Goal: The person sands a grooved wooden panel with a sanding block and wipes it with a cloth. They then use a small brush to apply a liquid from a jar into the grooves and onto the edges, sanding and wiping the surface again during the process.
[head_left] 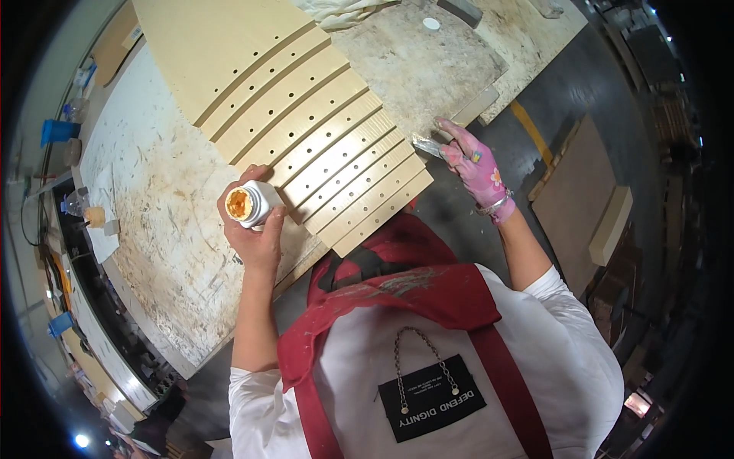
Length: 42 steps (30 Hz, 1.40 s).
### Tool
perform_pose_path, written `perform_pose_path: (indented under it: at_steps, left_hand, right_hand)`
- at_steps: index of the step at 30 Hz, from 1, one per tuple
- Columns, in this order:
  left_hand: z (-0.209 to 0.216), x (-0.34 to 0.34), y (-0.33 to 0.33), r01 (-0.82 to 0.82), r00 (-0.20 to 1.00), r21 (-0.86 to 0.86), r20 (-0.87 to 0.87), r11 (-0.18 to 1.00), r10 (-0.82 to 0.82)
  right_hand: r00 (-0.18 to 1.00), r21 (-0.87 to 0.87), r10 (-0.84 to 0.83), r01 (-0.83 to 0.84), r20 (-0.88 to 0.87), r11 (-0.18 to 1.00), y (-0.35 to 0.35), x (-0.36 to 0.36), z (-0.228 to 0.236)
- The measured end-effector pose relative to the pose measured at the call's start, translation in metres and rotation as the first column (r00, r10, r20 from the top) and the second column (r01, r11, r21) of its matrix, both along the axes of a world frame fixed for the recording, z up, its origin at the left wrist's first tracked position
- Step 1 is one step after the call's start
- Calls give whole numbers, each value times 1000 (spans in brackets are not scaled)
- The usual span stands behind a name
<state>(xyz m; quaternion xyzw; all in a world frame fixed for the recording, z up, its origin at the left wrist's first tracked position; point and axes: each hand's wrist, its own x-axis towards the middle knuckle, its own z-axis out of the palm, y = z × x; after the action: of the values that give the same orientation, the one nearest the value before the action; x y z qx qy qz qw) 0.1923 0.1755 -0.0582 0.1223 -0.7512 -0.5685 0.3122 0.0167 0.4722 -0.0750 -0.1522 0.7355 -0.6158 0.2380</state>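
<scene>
Near the red apron (390,287), one corner of the cream boards (302,134) poked out past the edge of the stained table (153,199). Left of the boards, the left hand (256,243) was curled around a white jar (264,200) (orange goo (238,203) showed in its mouth). Right of the boards, the right hand (475,167), in a pink glove, pinched a flat metal blade (429,146), its tip near their edge. The table spread wide left of the boards; grey floor (466,229) gave room right of them. Past the boards lay a white disc (432,24) and a grey block (460,11).

Smooth plastic jar (257,204), glossy panel (297,121)
</scene>
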Motion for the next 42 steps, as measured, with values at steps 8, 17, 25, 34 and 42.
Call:
perform_pose_path:
  at_steps: [8,17,25,34,42]
  left_hand:
    - [-5,1,1,23,1000,-106,19,994,-21]
    - [-3,1,8,15,999,-91,-38,996,-19]
    - [-2,8,5,16,999,-145,-46,989,-23]
    - [-8,7,-5,11,1000,-196,18,980,-8]
    - [-11,6,-3,-8,1000,-184,11,983,10]
  right_hand:
    - [995,-22,48,-50,-82,999,-1,-9,3]
    - [975,-57,-191,198,112,978,-18,-8,48]
    - [999,-94,-28,23,-44,995,-41,-16,59]
    - [977,16,32,-29,-209,999,-66,-22,56]
    - [970,52,93,-84,-225,995,-86,-17,57]
